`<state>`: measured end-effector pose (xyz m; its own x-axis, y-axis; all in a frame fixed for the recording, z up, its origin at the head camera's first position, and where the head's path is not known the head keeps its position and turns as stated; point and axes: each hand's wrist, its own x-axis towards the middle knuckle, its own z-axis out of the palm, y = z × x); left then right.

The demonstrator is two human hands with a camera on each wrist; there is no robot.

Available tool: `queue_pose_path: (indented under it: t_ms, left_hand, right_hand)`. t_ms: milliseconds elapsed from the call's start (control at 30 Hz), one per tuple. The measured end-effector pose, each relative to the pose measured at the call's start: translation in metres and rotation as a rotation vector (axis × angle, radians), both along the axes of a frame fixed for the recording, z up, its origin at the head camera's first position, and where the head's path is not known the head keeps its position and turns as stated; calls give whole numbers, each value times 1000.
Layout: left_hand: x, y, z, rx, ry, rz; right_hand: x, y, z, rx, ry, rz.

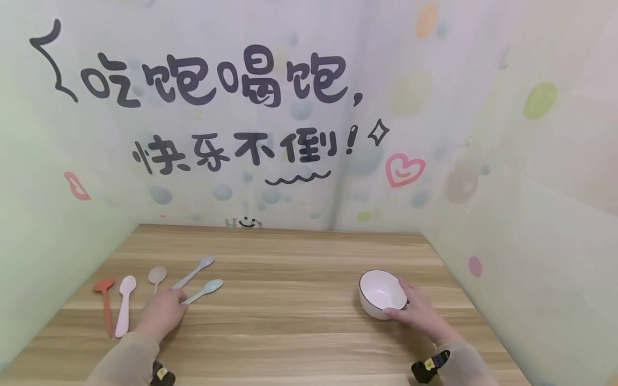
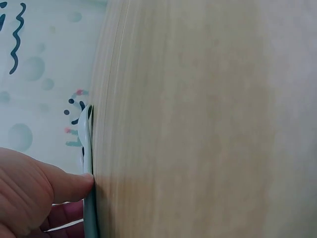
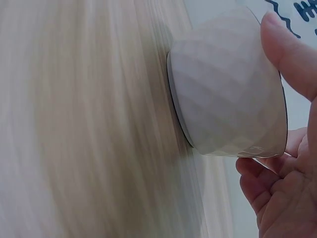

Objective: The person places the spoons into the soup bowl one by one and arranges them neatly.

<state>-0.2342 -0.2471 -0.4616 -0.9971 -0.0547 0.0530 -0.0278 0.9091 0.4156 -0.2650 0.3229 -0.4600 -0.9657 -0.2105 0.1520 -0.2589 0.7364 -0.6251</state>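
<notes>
On the left, my left hand (image 1: 161, 313) pinches the handle of a pale blue-green spoon (image 1: 212, 286), whose bowl end points away to the right. In the left wrist view the thumb presses one side of that spoon (image 2: 84, 126), and the other fingers are partly hidden behind it. A grey-blue spoon (image 1: 206, 261) lies just beyond this hand, its handle end hidden. My right hand (image 1: 422, 313) grips a white bowl (image 1: 374, 306) with a dark rim, thumb at the near rim and fingers at the far side. The right wrist view shows the bowl's faceted wall (image 3: 228, 89), its base at the tabletop.
Left of my left hand lie an orange spoon (image 1: 107, 305), a pale pink spoon (image 1: 124, 311) and a beige spoon (image 1: 156, 275), partly covered by the hand. The wooden table (image 1: 289, 321) meets a decorated wall (image 1: 289, 203) at the back and walls on both sides.
</notes>
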Motion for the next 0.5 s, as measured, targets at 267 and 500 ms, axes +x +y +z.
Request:
queue_pose_path:
  t_ms: [267, 500]
  left_hand:
    - [1, 1, -1, 18, 1, 6]
    - [-1, 0, -1, 37, -28, 13]
  right_hand:
    - [-4, -23, -2, -9, 1, 36]
    - [-9, -44, -6, -46, -21, 75]
